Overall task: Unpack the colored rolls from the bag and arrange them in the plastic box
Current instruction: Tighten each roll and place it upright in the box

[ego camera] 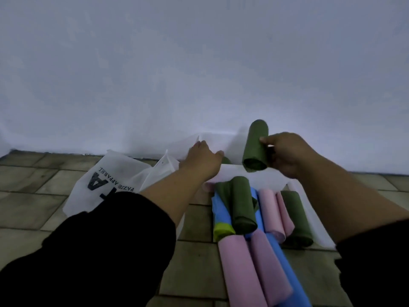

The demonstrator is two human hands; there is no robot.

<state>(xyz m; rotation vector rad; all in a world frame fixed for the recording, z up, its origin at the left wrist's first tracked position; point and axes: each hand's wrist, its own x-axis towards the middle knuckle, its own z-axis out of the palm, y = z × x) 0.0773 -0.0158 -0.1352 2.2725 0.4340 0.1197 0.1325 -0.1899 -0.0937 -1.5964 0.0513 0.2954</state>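
Now | right hand (287,155) grips green roll (255,147) | left hand (202,160) open beside it, on bag (106,185)

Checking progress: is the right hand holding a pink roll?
No, the right hand grips a green roll above the box.

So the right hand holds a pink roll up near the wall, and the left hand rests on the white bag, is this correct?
Not quite: the roll in the right hand is dark green, not pink, as the head view shows. It is held up near the wall, and the left hand does rest on the white bag.
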